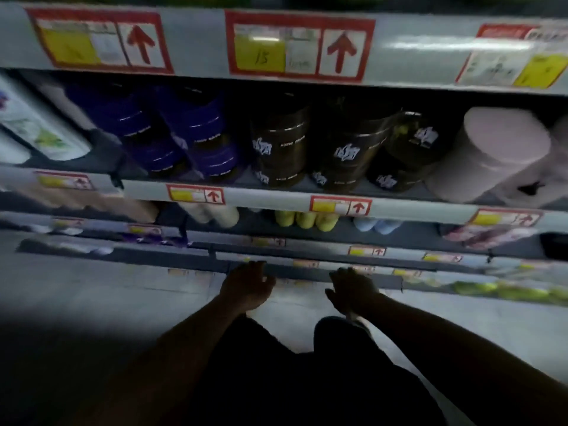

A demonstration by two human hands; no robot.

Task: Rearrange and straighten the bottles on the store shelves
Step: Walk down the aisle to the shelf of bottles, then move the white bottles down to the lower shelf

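The frame is blurred and dim. On the upper visible shelf stand purple bottles (190, 133), dark brown bottles with white logos (344, 146) and a pale pink bottle (491, 155). White printed bottles (33, 127) lean at the far left. One shelf lower show cream bottles (212, 215), yellow-green bottles (304, 221) and light blue bottles (378, 226). My left hand (246, 287) and my right hand (350, 290) hang low in front of the bottom shelf edges, fingers apart, holding nothing and touching no bottle.
Shelf rails (276, 195) carry red-framed price tags with yellow labels and red arrows (298, 46). Green items (504, 290) lie on the lowest shelf at right. A grey tiled floor (92, 290) runs below, and my dark-clothed legs fill the bottom centre.
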